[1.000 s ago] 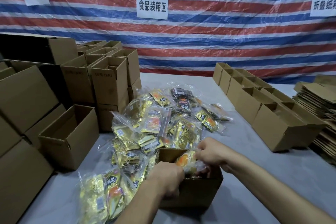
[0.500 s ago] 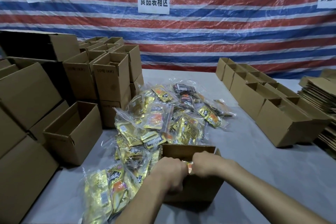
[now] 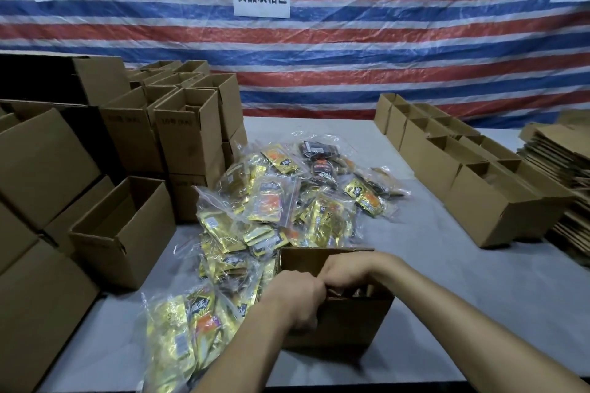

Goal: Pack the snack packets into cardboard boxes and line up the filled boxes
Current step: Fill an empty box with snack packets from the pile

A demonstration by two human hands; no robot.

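**Head view.** The open cardboard box [image 3: 344, 325] stands on the worktop [image 3: 463, 284], touching the near edge of the snack packet pile [image 3: 287, 207]. Both hands are at its mouth, knuckles together. The left hand [image 3: 295, 300] is at the near left corner and the right hand [image 3: 346, 274] is just beyond it. The fingers of both are curled and hidden below the rim, so I cannot tell whether they grip a packet, the cardboard or nothing.

**Change noted.** A second ago the right hand held an orange packet above the box. Half a second ago the packet sat at the rim between the hands. It is now out of sight.

**Judgement.** The packet has probably gone in and is being pressed down. The fill level is hidden. The row of boxes [image 3: 479, 191] on the right stands well apart, and this box has not yet joined it.
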